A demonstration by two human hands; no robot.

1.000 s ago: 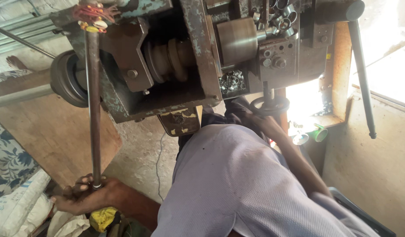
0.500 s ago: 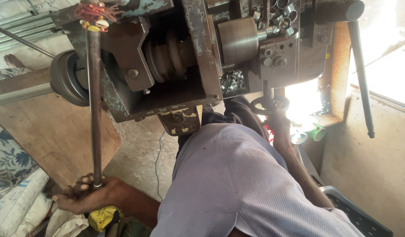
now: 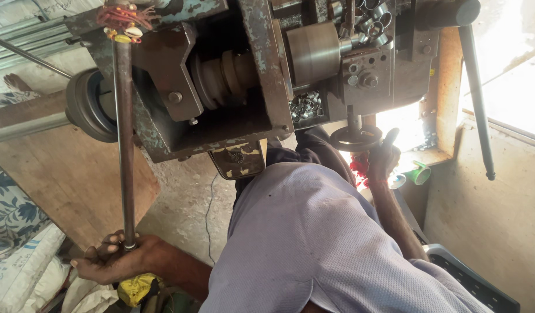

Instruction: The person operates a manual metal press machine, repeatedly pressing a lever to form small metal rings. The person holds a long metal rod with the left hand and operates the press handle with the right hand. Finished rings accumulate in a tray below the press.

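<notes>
Left hand [image 3: 113, 261] has its fingers curled around the bottom end of the long rod [image 3: 126, 150]; right hand [image 3: 382, 157] grips the small handwheel [image 3: 355, 138] under the machine [image 3: 232, 75].

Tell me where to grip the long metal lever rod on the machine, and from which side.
Grip the long metal rod at its free end, where the left hand already wraps it. The top is fixed to the machine, so the far end probably gives most leverage. Come from the open side by the wooden board, fingers curled around the round shaft.
</notes>
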